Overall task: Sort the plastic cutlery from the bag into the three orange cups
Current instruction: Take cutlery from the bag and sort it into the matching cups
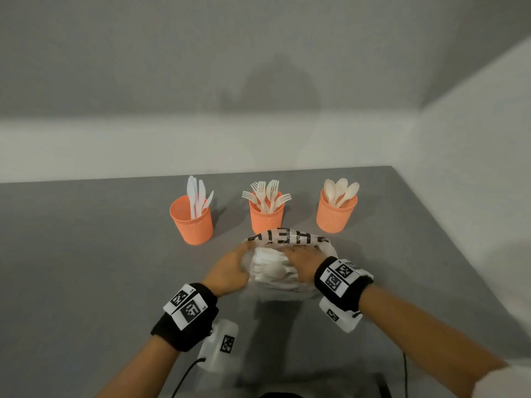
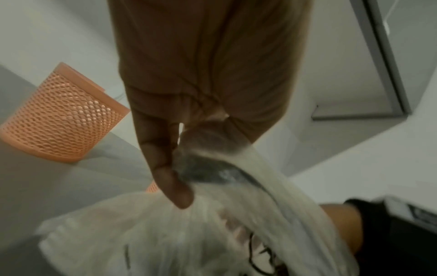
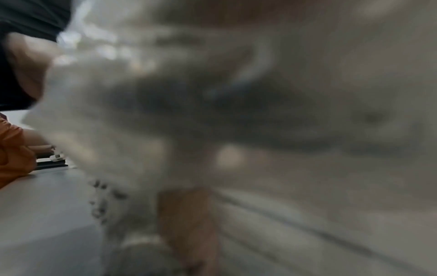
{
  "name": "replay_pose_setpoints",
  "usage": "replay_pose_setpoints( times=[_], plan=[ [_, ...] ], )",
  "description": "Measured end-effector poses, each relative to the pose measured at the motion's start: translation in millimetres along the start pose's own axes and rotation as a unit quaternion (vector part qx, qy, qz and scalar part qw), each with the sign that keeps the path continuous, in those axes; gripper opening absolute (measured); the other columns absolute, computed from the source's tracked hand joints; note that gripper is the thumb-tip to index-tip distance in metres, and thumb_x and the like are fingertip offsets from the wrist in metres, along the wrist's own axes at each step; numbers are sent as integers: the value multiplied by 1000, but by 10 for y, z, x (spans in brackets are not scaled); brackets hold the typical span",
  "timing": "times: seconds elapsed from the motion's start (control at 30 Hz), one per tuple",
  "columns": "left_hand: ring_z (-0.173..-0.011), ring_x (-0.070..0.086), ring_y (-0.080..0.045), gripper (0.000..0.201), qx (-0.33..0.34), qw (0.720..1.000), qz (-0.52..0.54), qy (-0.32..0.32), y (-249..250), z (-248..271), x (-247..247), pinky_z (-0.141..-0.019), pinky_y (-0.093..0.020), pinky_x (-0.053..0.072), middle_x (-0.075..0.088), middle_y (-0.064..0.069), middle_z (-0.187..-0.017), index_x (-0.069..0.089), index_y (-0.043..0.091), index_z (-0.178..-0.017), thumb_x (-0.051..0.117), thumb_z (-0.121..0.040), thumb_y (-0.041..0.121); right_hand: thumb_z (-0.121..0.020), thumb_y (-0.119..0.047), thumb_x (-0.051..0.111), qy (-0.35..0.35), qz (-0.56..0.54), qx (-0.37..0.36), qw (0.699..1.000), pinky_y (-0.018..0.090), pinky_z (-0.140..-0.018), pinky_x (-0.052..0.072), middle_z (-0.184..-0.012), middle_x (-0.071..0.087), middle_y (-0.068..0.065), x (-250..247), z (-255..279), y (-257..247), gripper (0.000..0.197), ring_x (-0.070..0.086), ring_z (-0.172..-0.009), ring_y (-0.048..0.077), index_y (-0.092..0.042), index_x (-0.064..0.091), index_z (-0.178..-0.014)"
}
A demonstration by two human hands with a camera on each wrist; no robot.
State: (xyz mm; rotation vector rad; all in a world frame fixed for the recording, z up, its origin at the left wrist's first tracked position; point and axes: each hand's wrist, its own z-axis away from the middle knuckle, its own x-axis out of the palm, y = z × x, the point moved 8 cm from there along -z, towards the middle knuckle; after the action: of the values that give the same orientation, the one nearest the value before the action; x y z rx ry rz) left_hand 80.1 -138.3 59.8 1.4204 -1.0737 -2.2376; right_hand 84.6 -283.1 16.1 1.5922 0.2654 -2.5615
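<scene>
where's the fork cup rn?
Head view: the orange mesh cup of white plastic forks stands mid-row on the grey table, just behind the translucent plastic bag.

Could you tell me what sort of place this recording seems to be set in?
Probably a staged indoor recording space, not a real kitchen: a bare grey table against plain walls, both wrists wearing marker-tagged camera bands, and only three orange cups and a plastic bag laid out.
</scene>
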Motion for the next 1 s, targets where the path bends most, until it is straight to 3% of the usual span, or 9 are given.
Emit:
replay_pose_setpoints(
  times=[0.07, 0.2, 0.3, 0.37, 0.47, 0.57, 0.7, 0.87, 1.0],
  plan=[
    [-125, 41, -13, 66, -12, 999, 36, -4, -42, 15, -22, -91, -11, 29, 44, -7, -140, 37, 10, -139, 51, -79, -12, -91, -33, 56, -8, 15, -11, 1000, 42, -102, 42, -138, 50, 12, 17, -16, -24, 55, 50, -123, 30, -10, 38, -138],
    [-135, 37, -21, 71, -23, 1000, 9, 7, -100, 32, -30, -103, -20, 28, 36, -7, -148, 30, 14, -143, 49, -78, -8, -89, -27, 57, -48, -18, -25, 998, 36, -102, 39, -136, 49, 12, 46, -29, -30, 49, 47, -124, 30, -7, 43, -132],
    [-129, 43, -28, 76, -48, 998, -38, -15, -141, 43, 36, -102, -30, 37, 34, -10, -148, 21, 19, -146, 51, -80, 0, -83, -19, 65, -28, -60, -22, 998, 26, -77, 36, -88, 55, 2, -6, -52, 37, 13, 52, -93, 25, -18, 52, -85],
    [-116, 52, -32, 76, -52, 996, -53, -42, -147, 49, 100, -89, -34, 48, 36, -13, -144, 17, 21, -147, 52, -81, 4, -78, -25, 72, -16, -82, -18, 996, 26, -67, 32, -70, 40, -7, -20, -27, 54, 32, 45, -82, 19, -21, 41, -70],
    [-94, 60, -31, 77, -51, 996, -25, -69, -146, 51, 172, -65, -35, 58, 38, -13, -137, 15, 24, -146, 51, -82, 3, -76, -32, 74, -14, -106, -34, 994, 22, -57, 29, -69, 31, -18, -12, 33, 17, 27, 41, -82, 16, -18, 55, -90],
    [-92, 58, -28, 76, -50, 996, -6, -77, -138, 41, 210, -65, -36, 60, 38, -11, -136, 16, 24, -145, 50, -82, 0, -78, -30, 73, -33, -107, -33, 993, 20, -57, 29, -71, 38, -14, 60, 49, 28, 28, 42, -83, 16, -28, 45, -75],
    [-103, 56, -31, 77, -38, 996, 16, -83, -68, -26, 270, -74, -39, 59, 38, -12, -137, 15, 21, -146, 50, -82, -3, -78, -33, 71, -30, -134, 0, 990, 28, -76, 39, -101, 62, 9, 82, 170, 148, 45, 55, -91, 24, -7, 58, -114],
    [-133, 39, -30, 72, 49, 998, -8, -40, 387, -311, 362, -104, -30, 35, 33, -13, -149, 26, 11, -145, 50, -80, -9, -86, -36, 62, 3, -150, 66, 986, 35, -92, 45, -116, 64, 15, 72, 450, 566, 47, 59, -107, 31, -6, 56, -120],
    [-138, 34, -25, 64, 96, 993, -42, -48, 851, -575, 553, -108, -24, 26, 32, -9, -151, 32, 10, -143, 48, -83, -7, -92, -35, 56, 38, -183, 117, 975, 32, -94, 41, -122, 62, 17, 74, 751, 978, 47, 56, -111, 31, -6, 51, -128]
  ],
)
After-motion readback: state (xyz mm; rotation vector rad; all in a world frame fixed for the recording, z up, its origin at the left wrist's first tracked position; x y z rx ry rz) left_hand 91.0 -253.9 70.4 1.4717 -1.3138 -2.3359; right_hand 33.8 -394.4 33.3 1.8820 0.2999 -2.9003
